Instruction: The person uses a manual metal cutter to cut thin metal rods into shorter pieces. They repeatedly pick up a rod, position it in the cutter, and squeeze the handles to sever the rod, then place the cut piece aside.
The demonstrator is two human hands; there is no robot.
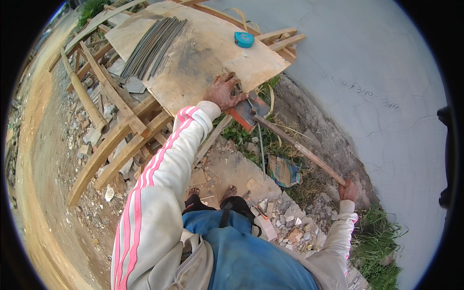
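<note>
My right hand [349, 191] is closed around the near end of a long rusty metal bar [304, 151], out to the right. The bar's far end meets a bending jig with an orange metal base [243, 119] at the board's near corner. My left hand [224, 92] is at that jig, fingers curled over a thin steel rod, with the thumb toward the orange base; the fingers partly hide the grip. Below the jig, a length of steel rod [262, 151] slants down toward me. Several cut steel rods [153, 46] lie side by side on the plywood board [203, 53].
A teal tape measure [244, 39] lies on the board's far right. Wooden beams [111, 145] and a bamboo pole [86, 99] stick out at left over rubble. A grey wall [382, 72] rises at right. Near my feet are a crumpled sack [284, 171] and broken stones [295, 222].
</note>
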